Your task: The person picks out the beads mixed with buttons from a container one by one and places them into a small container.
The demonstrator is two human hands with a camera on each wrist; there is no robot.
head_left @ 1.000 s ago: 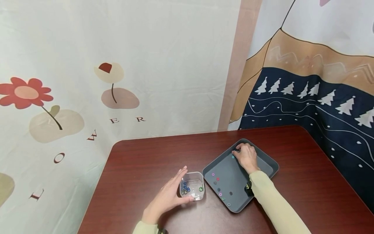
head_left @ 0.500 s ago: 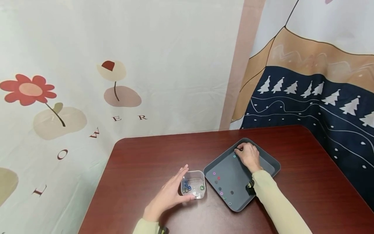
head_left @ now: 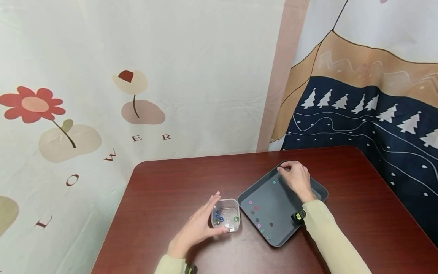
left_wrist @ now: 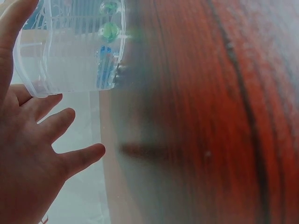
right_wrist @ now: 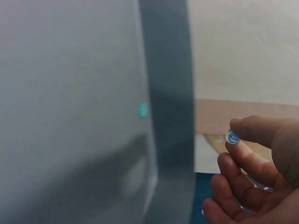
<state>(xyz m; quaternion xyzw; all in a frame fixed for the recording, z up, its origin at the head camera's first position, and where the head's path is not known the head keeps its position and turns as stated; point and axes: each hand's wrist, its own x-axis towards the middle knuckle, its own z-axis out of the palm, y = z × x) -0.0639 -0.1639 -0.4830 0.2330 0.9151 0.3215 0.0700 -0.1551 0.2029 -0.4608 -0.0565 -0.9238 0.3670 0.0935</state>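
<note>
In the right wrist view, my right hand (head_left: 297, 179) pinches a clear marble (right_wrist: 232, 136) with a blue swirl between thumb and forefinger. That hand is over the far corner of the grey tray (head_left: 285, 209). My left hand (head_left: 195, 231) holds a clear plastic box (head_left: 227, 205) on the table, thumb on its near side and a finger along its far side; the other fingers spread out in the left wrist view. Several blue marbles (head_left: 221, 219) and a green marble (head_left: 236, 219) lie in the box.
Small rings and beads lie scattered in the tray, among them a teal ring (head_left: 274, 182) and a red bead (head_left: 256, 208). The tray's left corner is right beside the box. Behind the reddish-brown table (head_left: 178, 182) hangs a printed curtain (head_left: 205, 76).
My right hand has lifted from the tray's far corner and shifted slightly right, the marble now pinched in its fingertips. The left hand and box have stayed in place.
</note>
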